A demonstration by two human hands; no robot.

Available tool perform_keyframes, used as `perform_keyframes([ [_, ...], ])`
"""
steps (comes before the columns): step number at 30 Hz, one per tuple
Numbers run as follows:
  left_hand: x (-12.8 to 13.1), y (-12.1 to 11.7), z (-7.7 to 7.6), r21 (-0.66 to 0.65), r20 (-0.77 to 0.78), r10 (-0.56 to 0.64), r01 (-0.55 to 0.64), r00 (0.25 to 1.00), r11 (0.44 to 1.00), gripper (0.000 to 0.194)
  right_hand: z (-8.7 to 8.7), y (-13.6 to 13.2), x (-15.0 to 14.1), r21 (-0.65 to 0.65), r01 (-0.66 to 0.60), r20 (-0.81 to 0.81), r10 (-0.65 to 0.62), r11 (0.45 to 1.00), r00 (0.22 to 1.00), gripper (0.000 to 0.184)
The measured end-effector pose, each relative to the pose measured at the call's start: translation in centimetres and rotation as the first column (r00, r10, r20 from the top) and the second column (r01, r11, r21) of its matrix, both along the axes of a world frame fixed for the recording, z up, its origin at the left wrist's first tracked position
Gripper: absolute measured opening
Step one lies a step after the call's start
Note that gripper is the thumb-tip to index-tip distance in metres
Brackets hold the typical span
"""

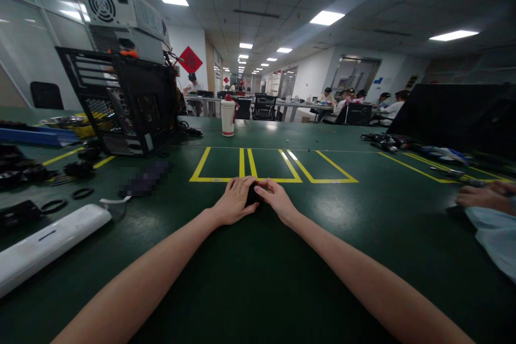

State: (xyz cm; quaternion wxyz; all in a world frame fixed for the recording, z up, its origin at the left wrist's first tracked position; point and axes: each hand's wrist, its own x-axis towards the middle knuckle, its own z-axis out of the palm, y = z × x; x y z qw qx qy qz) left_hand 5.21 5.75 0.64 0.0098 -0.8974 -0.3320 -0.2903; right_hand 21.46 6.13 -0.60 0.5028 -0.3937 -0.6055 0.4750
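Near the middle of the green tabletop (pixel 258 258), my left hand (pixel 236 201) wraps round a small black object (pixel 252 195). My right hand (pixel 276 199) pinches the same object from the other side, thumb and fingers close together. Most of the object lies hidden behind my fingers, so I cannot tell its kind. Both hands rest low at the table surface, just in front of the yellow tape outlines (pixel 274 180).
Left stand a black computer case (pixel 149 102) topped by power supply units (pixel 121 11), and a long white device (pixel 52 242). A white bottle (pixel 228 117) is ahead. At right, a co-worker's hands (pixel 487 197) are near cables (pixel 389 142).
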Motion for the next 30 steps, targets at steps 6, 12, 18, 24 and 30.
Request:
perform_keyframes([
  [6, -0.10, 0.00, -0.08, 0.002, -0.004, -0.004, 0.004, 1.000, 1.000, 0.057, 0.80, -0.39, 0.23, -0.030, -0.113, -0.040, 0.112, 0.993, 0.993, 0.033],
  [12, -0.05, 0.07, -0.16, 0.011, 0.001, 0.001, -0.001, 1.000, 1.000, 0.057, 0.77, -0.85, 0.22, 0.033, -0.086, -0.039, 0.088, 0.996, 0.995, 0.025],
  [18, -0.04, 0.15, -0.15, 0.003, -0.011, -0.001, 0.001, 1.000, 1.000, 0.057, 0.64, -0.41, 0.08, 0.004, -0.006, 0.023, 0.006, 1.000, 1.000, 0.031],
  [24, -0.08, 0.20, -0.29, 0.015, -0.013, 0.006, -0.006, 1.000, 1.000, 0.058, 0.47, -0.51, 0.35, -0.007, -0.116, -0.031, 0.116, 0.993, 0.993, 0.036],
  [30, -0.14, 0.05, -0.08, -0.002, -0.010, -0.003, 0.003, 1.000, 1.000, 0.058, 0.53, -0.43, 0.22, 0.033, -0.065, -0.008, 0.066, 0.997, 0.998, 0.024],
])
